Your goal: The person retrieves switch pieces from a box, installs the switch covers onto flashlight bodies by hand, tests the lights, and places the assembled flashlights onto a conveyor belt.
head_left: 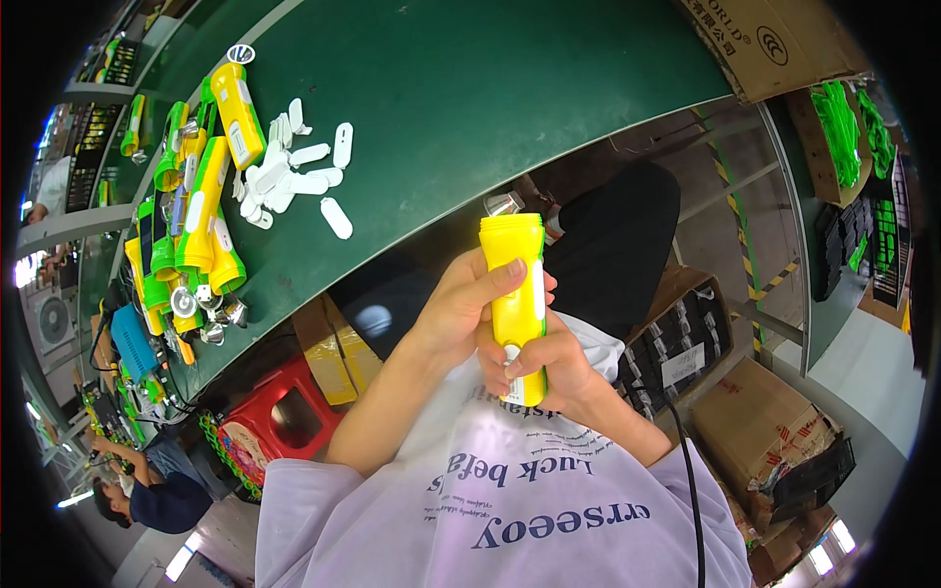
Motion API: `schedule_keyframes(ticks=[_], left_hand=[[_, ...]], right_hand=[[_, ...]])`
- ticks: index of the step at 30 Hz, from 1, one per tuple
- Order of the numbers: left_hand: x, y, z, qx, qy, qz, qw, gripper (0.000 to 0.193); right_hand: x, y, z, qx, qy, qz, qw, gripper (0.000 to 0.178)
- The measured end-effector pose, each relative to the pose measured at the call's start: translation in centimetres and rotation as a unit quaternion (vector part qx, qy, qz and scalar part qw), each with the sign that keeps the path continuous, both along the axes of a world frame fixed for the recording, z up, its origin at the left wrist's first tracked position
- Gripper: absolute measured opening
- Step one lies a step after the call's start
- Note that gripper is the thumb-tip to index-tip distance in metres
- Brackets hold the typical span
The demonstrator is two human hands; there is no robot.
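Right now I see both hands closed around a yellow flashlight (pixel 517 294), held up in front of the chest over the lap, off the green table (pixel 470 88). Its long axis runs nearly upright in the view, tilted only slightly, with the wide head end pointing up and away from the fingers and the tail end sunk down into the lower fist. My left hand (pixel 461 314) wraps the middle of the body from the left side, its thumb laid across the front just below the head. My right hand (pixel 554 367) grips the lower part, fingers curled tight around it and the thumb pressing on a white piece at the front of the body. Neither hand is open; both have hold of the same flashlight, and the two hands touch each other. Up and left of the fingers, well apart, a scatter of small white plastic pieces (pixel 294 176) lies on the table, and farther left a heap of yellow and green flashlights (pixel 196 206) with some silver reflector cups (pixel 211 314) beside them. Just behind the flashlight's head, between it and the table edge, I see a dark trouser leg (pixel 608 245). Right of the fingers stand cardboard boxes (pixel 765 431), and below the left wrist a red plastic stool (pixel 284 412). Nothing stands between the fingers and the flashlight.
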State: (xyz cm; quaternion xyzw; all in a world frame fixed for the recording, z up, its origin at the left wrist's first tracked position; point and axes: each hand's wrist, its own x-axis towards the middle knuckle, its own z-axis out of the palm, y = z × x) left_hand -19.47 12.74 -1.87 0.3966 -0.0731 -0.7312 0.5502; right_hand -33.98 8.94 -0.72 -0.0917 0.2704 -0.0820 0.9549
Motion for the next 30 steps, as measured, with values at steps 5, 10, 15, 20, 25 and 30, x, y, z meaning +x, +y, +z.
schedule_keyframes(ticks=[5,10,15,20,25,30], left_hand=[[-0.5,0.5,-0.4,-0.065,0.031,0.031,0.997,0.046],[-0.5,0.8,-0.8,-0.013,-0.027,0.001,1.000,0.047],[-0.9,0.9,-1.4,0.009,0.003,0.025,1.000,0.048],[-1.1,0.6,-1.5,-0.023,0.035,0.027,0.999,0.051],[-1.4,0.8,-1.5,-0.046,-0.008,0.038,0.998,0.052],[-1.8,1.4,-2.4,-0.017,-0.024,0.027,0.999,0.059]], right_hand=[[0.1,0.2,0.1,-0.048,-0.002,0.005,0.999,0.036],[-0.3,0.7,-0.7,-0.044,0.023,0.012,0.999,0.045],[0.1,0.8,0.3,0.001,0.059,-0.011,0.998,0.045],[-0.3,0.7,-1.0,-0.008,0.039,-0.015,0.999,0.045],[-0.2,0.8,-0.7,-0.025,0.043,-0.003,0.999,0.042],[-0.1,1.2,-0.6,-0.019,0.079,0.002,0.997,0.037]])
